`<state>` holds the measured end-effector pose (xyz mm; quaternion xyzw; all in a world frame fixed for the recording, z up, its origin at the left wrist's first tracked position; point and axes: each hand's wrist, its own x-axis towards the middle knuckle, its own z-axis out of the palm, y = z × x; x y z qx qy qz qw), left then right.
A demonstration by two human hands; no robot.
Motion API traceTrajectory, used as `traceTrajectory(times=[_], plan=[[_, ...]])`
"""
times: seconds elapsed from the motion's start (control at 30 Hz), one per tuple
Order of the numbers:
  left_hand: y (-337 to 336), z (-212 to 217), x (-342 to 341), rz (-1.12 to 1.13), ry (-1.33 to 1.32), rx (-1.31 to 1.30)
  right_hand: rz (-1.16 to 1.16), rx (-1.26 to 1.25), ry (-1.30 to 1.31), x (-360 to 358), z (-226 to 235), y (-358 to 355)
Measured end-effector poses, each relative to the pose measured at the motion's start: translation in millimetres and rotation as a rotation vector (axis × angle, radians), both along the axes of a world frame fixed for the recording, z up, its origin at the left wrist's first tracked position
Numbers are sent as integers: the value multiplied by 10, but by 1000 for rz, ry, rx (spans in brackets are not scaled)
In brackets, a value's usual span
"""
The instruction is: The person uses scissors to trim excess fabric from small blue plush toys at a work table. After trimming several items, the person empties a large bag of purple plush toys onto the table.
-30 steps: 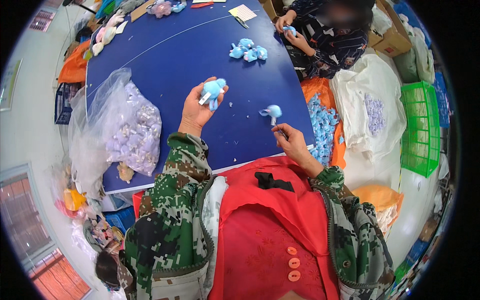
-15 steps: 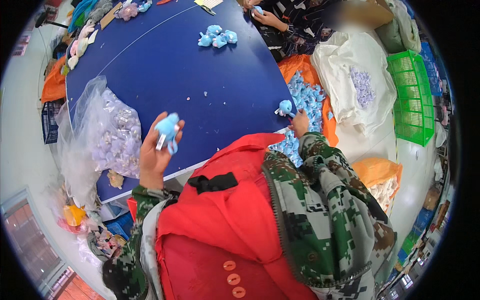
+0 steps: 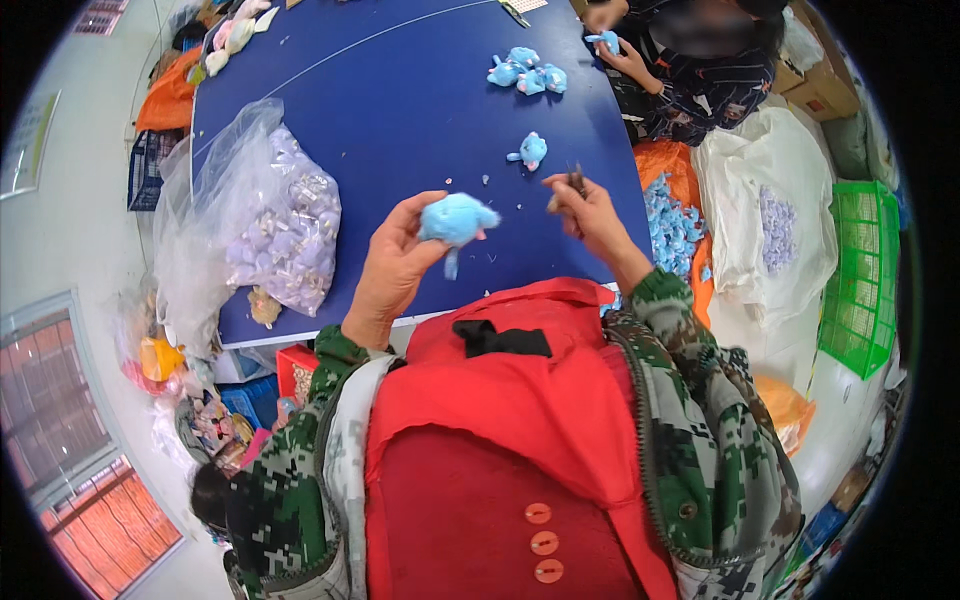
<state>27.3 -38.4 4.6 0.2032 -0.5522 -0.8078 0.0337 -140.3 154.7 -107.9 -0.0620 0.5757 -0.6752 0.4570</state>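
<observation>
Hanging over the near part of the counter [image 3: 410, 130], a fluffy blue plush toy [image 3: 455, 215] lies sideways in the left hand [image 3: 390, 262], whose thumb and fingers are clamped on its left end. A narrow blue strip dangles below the toy, and a small pink spot shows on its underside near the right end. To the right, apart from the toy, the right hand [image 3: 596, 225] has its fingers curled around a small dark tool [image 3: 576, 182], pointing upward; it is too blurred to tell its exact kind.

Just beyond the right hand, a single blue toy [image 3: 533, 150] lies on the blue counter surface, and farther up sits a close cluster of blue toys [image 3: 528, 72]. At the left edge, a clear plastic bag [image 3: 290, 235] bulges with lilac plush pieces, with a small tan fluffy item [image 3: 264, 307] by its lower side.

Past the counter's right edge, an orange sack [image 3: 662, 158] holds many blue pieces; beside it, a white sack [image 3: 735, 150] contains lilac ones, and a green plastic basket [image 3: 865, 275] stands farther right. At the upper right, another person's hands hold a small blue item [image 3: 603, 40].
</observation>
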Motion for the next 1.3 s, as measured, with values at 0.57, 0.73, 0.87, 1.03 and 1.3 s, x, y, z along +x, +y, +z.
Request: traceTrajectory(times=[0.57,0.73,0.87,1.03,1.3], plan=[[346,70,-246,-91,119,-225,72,-31,499,454,1112,-15],[360,0,-276,-134,139,-447,48,-50,880,537,1294,-53],[428,64,-285,-122,113,-267,73,-44,911,488,1241,-60],[392,5,-290,-73,164,-156,17,-122,414,458,1196,6],[418,8,-320,-87,165,-664,-43,-109,176,398,1175,20]])
